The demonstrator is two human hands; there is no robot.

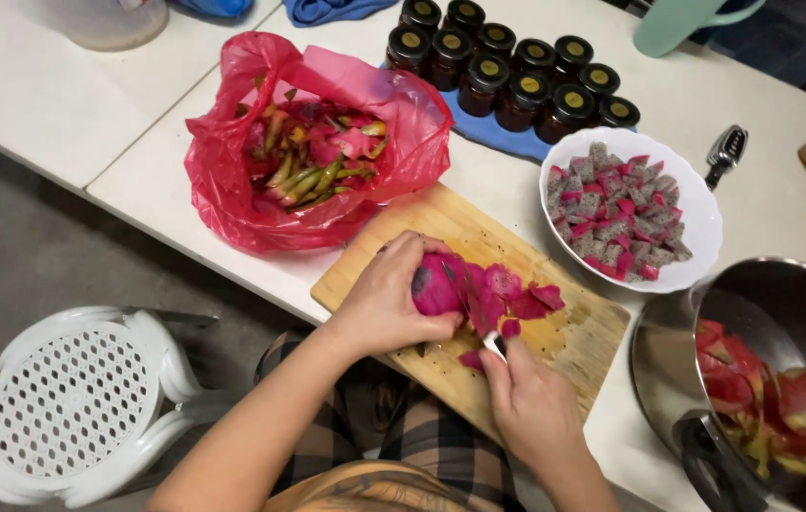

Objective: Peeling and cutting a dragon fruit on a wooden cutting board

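Note:
A wooden cutting board lies on the white table. On it sits a magenta dragon fruit, partly cut into pieces. My left hand presses down on the fruit's left end. My right hand grips a knife whose blade slices into the fruit; most of the blade is hidden in the flesh.
A red plastic bag of peels lies left of the board. A white bowl holds cut fruit. Several dark jars stand behind on a blue cloth. A metal pot with fruit is at right. A white plastic stool stands on the floor.

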